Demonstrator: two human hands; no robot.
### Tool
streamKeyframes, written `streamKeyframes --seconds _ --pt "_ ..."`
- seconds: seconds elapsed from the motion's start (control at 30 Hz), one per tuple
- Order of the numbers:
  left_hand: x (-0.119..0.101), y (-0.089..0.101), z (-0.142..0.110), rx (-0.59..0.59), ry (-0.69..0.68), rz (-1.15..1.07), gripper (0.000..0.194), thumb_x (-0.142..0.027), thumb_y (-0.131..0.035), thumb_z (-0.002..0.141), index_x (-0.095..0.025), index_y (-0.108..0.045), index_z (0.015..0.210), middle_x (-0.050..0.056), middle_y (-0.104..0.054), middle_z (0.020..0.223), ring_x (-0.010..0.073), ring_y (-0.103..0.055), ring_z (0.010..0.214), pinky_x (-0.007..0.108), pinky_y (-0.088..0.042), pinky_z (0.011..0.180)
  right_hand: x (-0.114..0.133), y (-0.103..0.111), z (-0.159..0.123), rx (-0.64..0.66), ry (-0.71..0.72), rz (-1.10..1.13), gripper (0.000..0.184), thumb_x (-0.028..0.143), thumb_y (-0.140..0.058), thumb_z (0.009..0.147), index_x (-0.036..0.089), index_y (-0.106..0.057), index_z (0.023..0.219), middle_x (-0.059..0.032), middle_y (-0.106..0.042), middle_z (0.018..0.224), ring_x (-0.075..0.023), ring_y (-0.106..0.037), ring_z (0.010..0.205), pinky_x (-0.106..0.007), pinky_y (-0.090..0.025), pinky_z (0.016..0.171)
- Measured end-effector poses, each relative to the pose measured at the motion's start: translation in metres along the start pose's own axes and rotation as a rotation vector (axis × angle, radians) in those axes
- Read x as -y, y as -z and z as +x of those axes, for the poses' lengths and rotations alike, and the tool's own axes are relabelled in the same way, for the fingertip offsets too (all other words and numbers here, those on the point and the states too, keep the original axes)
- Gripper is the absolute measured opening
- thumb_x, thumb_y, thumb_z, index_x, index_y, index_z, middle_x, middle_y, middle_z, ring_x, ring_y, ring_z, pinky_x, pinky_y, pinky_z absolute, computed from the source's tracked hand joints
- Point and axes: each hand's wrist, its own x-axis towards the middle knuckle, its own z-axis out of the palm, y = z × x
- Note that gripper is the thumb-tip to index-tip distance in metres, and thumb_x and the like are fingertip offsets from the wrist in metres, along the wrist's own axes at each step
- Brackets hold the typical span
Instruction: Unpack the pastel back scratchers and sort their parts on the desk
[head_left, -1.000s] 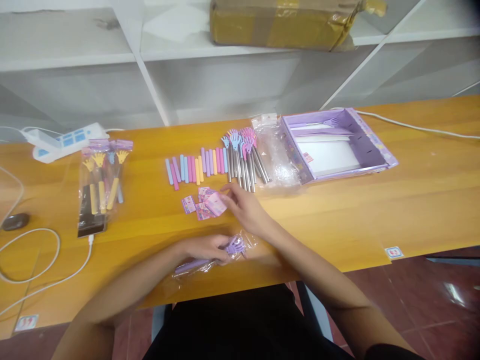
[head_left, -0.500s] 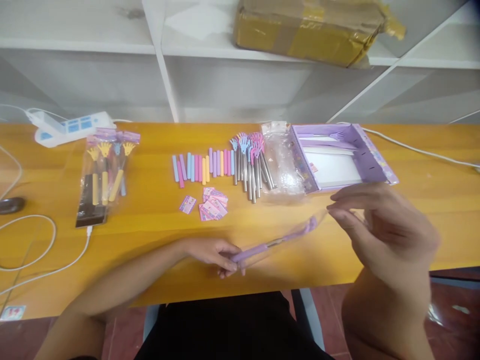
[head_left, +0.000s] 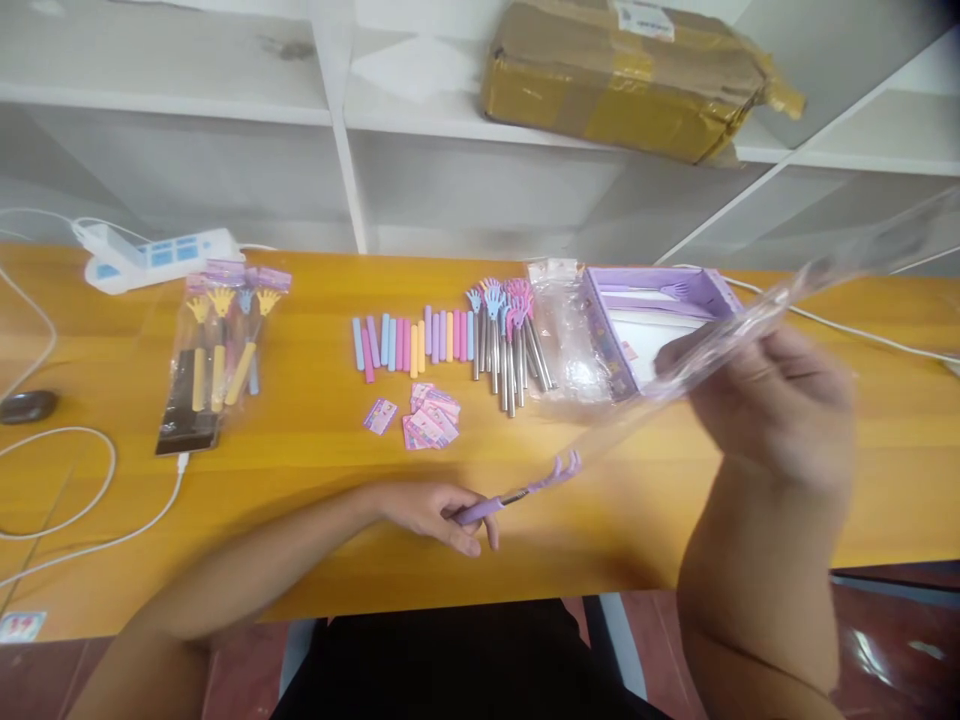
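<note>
My left hand (head_left: 442,515) is closed around the handle of a purple back scratcher (head_left: 514,495) over the near part of the table. Its hand-shaped head points up and right, with a bit of metal rod showing. To the right, my right hand (head_left: 772,390) grips a long clear plastic bag (head_left: 720,350), blurred by motion. The bag's lower end trails toward the scratcher's head; whether they touch I cannot tell. Beyond my left hand lie pink printed cards (head_left: 431,420), a row of coloured handle sleeves (head_left: 412,340) and a pile of metal-rod scratchers (head_left: 510,340).
A purple open box (head_left: 604,330) stands at right behind my right hand, beside flat clear bags (head_left: 566,335). Bagged scratchers (head_left: 225,345) lie on the left near a white power strip (head_left: 165,258), cables and a black mouse (head_left: 28,407). A taped carton (head_left: 622,85) sits on the shelf.
My right hand left the cards, took the bag's end and pulled it up and right off the scratcher. The left hand kept the scratcher, whose head now appears uncovered.
</note>
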Motion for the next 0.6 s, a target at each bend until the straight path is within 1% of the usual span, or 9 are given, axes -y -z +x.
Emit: streamKeyframes --seconds 0.07,0.1,0.17,0.27,0.37,0.43,0.5,0.57,0.6 --pt "-0.002 0.0 0.0 0.014 0.01 0.008 0.049 -0.064 -0.081 0.092 -0.022 -0.076 0.117 -0.004 -0.039 0.08 0.0113 -0.04 0.067 0.027 -0.034 0.064 0.001 0.017 0.042 -0.073 0.084 -0.078 0.034 0.05 -0.09 0.086 0.022 -0.071 0.08 -0.0018 -0.066 0.071 -0.0167 -0.06 0.063 -0.04 -0.045 0.069" --pt "-0.004 0.0 0.0 0.018 0.015 0.01 0.048 -0.064 -0.08 0.093 -0.022 -0.076 0.116 -0.003 -0.04 0.082 0.0118 -0.042 0.069 0.027 -0.035 0.065 -0.005 0.023 0.064 -0.133 0.079 -0.126 0.03 0.041 -0.085 0.092 0.021 -0.067 0.078 0.0009 -0.063 0.066 -0.0142 -0.059 0.061 -0.039 -0.043 0.069" --pt "-0.006 0.0 -0.001 0.026 0.039 -0.002 0.048 -0.065 -0.078 0.094 -0.023 -0.076 0.116 -0.002 -0.042 0.084 0.0126 -0.044 0.071 0.027 -0.034 0.065 -0.027 0.029 0.103 -0.212 -0.144 -0.351 0.028 0.023 -0.067 0.102 0.02 -0.06 0.075 0.0071 -0.055 0.06 -0.0078 -0.051 0.057 -0.035 -0.037 0.068" --pt "-0.007 -0.001 -0.003 0.035 0.069 -0.084 0.049 -0.067 -0.076 0.095 -0.022 -0.075 0.116 -0.003 -0.041 0.08 0.0125 -0.041 0.066 0.028 -0.031 0.061 -0.073 0.024 0.139 -0.098 -0.374 -0.587 0.03 0.021 -0.064 0.097 0.013 -0.063 0.069 0.0069 -0.059 0.058 -0.0044 -0.045 0.054 -0.037 -0.032 0.069" --pt "-0.005 -0.003 -0.002 0.066 0.043 -0.194 0.047 -0.065 -0.073 0.098 -0.02 -0.073 0.112 -0.005 -0.034 0.074 0.0115 -0.032 0.062 0.03 -0.026 0.061 -0.11 0.012 0.149 -0.024 -0.421 -0.723 0.026 0.021 -0.072 0.087 0.006 -0.065 0.068 -0.0028 -0.073 0.072 -0.0045 -0.047 0.061 -0.04 -0.032 0.074" --pt "-0.003 -0.005 -0.001 0.077 0.029 -0.235 0.047 -0.065 -0.067 0.102 -0.018 -0.072 0.107 -0.006 -0.03 0.071 0.0114 -0.027 0.06 0.031 -0.023 0.061 -0.122 0.006 0.146 -0.037 -0.385 -0.78 0.021 0.018 -0.077 0.081 0.007 -0.063 0.07 -0.0105 -0.078 0.089 -0.0064 -0.052 0.072 -0.04 -0.033 0.08" --pt "-0.001 -0.006 0.001 0.055 0.028 -0.251 0.051 -0.067 -0.061 0.104 -0.018 -0.07 0.103 -0.007 -0.028 0.069 0.0116 -0.024 0.058 0.032 -0.021 0.061 -0.124 0.004 0.14 -0.096 -0.303 -0.822 0.019 0.012 -0.078 0.081 0.012 -0.06 0.076 -0.0147 -0.078 0.104 -0.0106 -0.057 0.088 -0.038 -0.035 0.086" --pt "0.002 -0.007 0.002 0.018 0.031 -0.257 0.054 -0.071 -0.059 0.104 -0.017 -0.068 0.1 -0.008 -0.029 0.068 0.0118 -0.027 0.058 0.032 -0.024 0.062 -0.115 0.004 0.127 -0.143 -0.21 -0.83 0.015 0.007 -0.072 0.088 0.016 -0.06 0.085 -0.0126 -0.075 0.112 -0.0141 -0.06 0.099 -0.036 -0.038 0.09" --pt "0.003 -0.007 0.002 -0.002 0.028 -0.259 0.055 -0.072 -0.06 0.103 -0.017 -0.066 0.099 -0.008 -0.03 0.068 0.0119 -0.029 0.059 0.031 -0.026 0.063 -0.108 0.004 0.116 -0.132 -0.183 -0.819 0.013 0.005 -0.068 0.091 0.017 -0.062 0.09 -0.0096 -0.074 0.11 -0.0148 -0.061 0.097 -0.035 -0.04 0.088"
